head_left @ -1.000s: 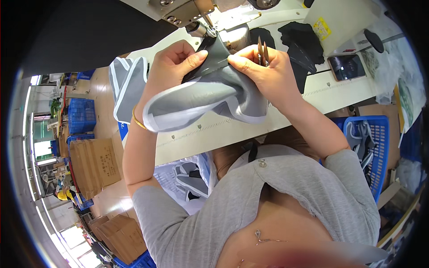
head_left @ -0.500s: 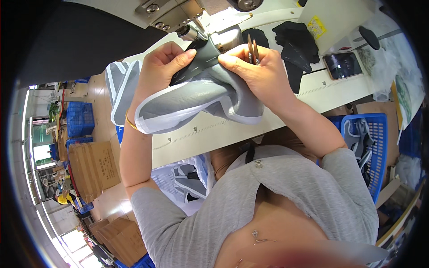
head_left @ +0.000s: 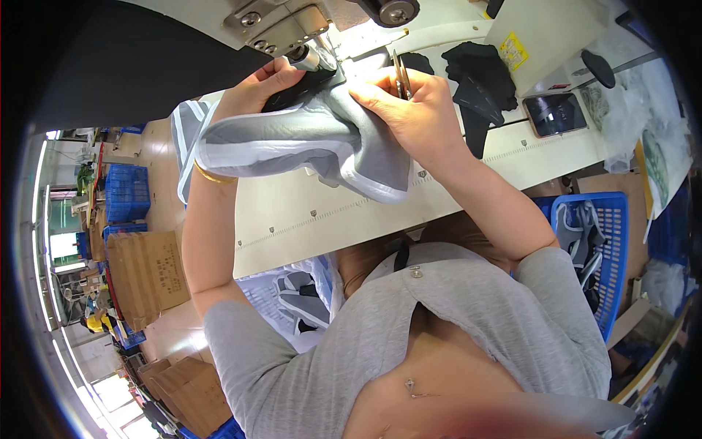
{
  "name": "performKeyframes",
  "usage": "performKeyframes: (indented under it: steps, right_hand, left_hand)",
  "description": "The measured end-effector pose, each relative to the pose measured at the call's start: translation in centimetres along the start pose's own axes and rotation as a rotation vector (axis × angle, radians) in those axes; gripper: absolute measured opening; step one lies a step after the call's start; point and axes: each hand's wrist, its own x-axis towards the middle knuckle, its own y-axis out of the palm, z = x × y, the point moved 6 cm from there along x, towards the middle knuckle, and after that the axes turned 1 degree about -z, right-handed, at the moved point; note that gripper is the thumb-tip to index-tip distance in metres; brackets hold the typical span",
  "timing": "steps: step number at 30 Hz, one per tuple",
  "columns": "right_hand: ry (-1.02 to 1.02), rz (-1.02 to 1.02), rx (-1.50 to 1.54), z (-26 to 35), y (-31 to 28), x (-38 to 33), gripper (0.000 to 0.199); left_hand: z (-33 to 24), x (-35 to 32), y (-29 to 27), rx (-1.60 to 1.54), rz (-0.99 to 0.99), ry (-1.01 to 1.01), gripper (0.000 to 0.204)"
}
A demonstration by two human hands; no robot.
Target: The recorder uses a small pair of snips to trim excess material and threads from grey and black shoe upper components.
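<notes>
A grey fabric piece with white edging (head_left: 281,139) hangs between my hands, over the front of the sewing machine. Dark fabric (head_left: 303,91) joined to it lies beneath the machine's needle area (head_left: 322,58). My left hand (head_left: 256,91) pinches the dark fabric at its left side, its fingers partly hidden by the machine and cloth. With thumb and fingertips closed, my right hand (head_left: 417,113) grips the grey fabric just right of the needle area. Between its fingers stands a pair of small pointed thread snips (head_left: 401,77), tips upward.
The machine head (head_left: 281,25) overhangs the work. Black fabric pieces (head_left: 479,80) and a phone (head_left: 556,115) lie on the right of the white table (head_left: 292,219). A blue basket (head_left: 618,249) holds trimmed pieces at right; more strapped pieces (head_left: 186,124) hang off the left edge.
Both hands have moved left, carrying the fabric with them. My left hand is now partly behind the machine's dark edge. The whole view has shifted slightly.
</notes>
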Motion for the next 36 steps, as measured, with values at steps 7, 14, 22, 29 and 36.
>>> performKeyframes:
  steps: [7,14,22,29,36]
  right_hand:
    - [0.060,0.004,-0.005,-0.3,-0.3,0.0,0.018]
    - [0.069,0.114,-0.058,0.5,0.4,-1.2,0.019]
    - [0.104,0.099,0.072,0.0,-0.8,-1.5,0.018]
    - [0.087,0.092,0.090,0.1,-0.8,-1.5,0.017]
    - [0.110,0.094,0.096,0.3,-0.6,-1.9,0.015]
  left_hand:
    - [1.5,3.2,-1.4,-0.126,0.083,-0.059,0.010]
    - [0.5,1.3,-16.5,0.422,-0.282,0.729,0.030]
    - [-1.3,-12.9,3.2,1.176,-0.308,1.496,0.060]
    - [4.5,-11.1,5.6,1.136,-0.321,1.599,0.077]
    - [9.3,-7.9,2.9,1.350,-0.580,1.703,0.074]
